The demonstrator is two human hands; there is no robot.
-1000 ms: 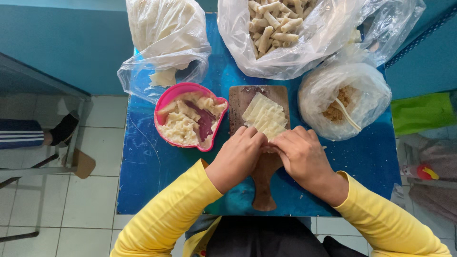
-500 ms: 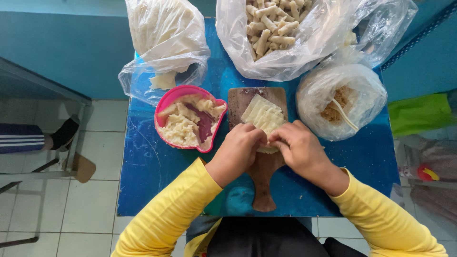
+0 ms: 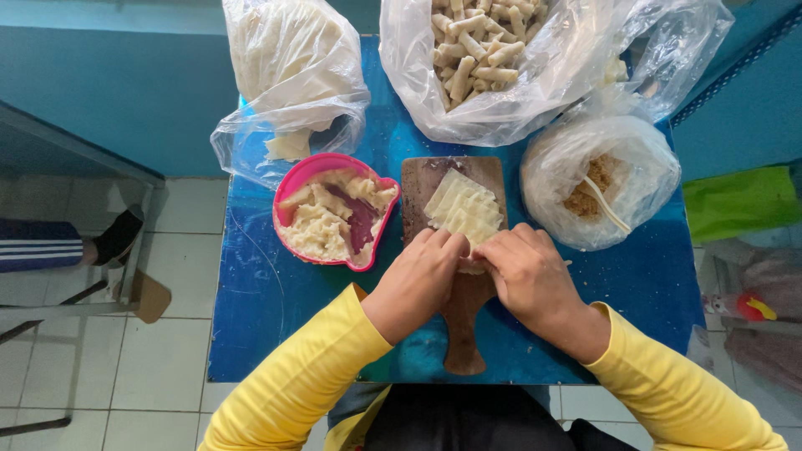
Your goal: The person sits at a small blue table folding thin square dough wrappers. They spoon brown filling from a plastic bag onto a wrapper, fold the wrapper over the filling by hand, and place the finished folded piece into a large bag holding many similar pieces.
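A pale, ridged dough sheet (image 3: 464, 207) lies on a small wooden paddle board (image 3: 455, 179) in the middle of a blue table (image 3: 259, 301). My left hand (image 3: 415, 282) and my right hand (image 3: 528, 277) meet at the sheet's near edge, fingers curled onto it and touching each other. The near part of the sheet is hidden under my fingers. Both arms wear yellow sleeves. The board's handle (image 3: 464, 334) points toward me.
A pink heart-shaped bowl (image 3: 305, 171) with pale scraps sits left of the board. Behind are a plastic bag of dough sheets (image 3: 288, 75), a large bag of rolled pieces (image 3: 493, 58) and a bag of brown filling with a spoon (image 3: 597, 179). Another person's leg (image 3: 58, 242) is at left.
Both hands stay pressed together on the sheet's near edge and have crept slightly up the board. The view has shifted a little.
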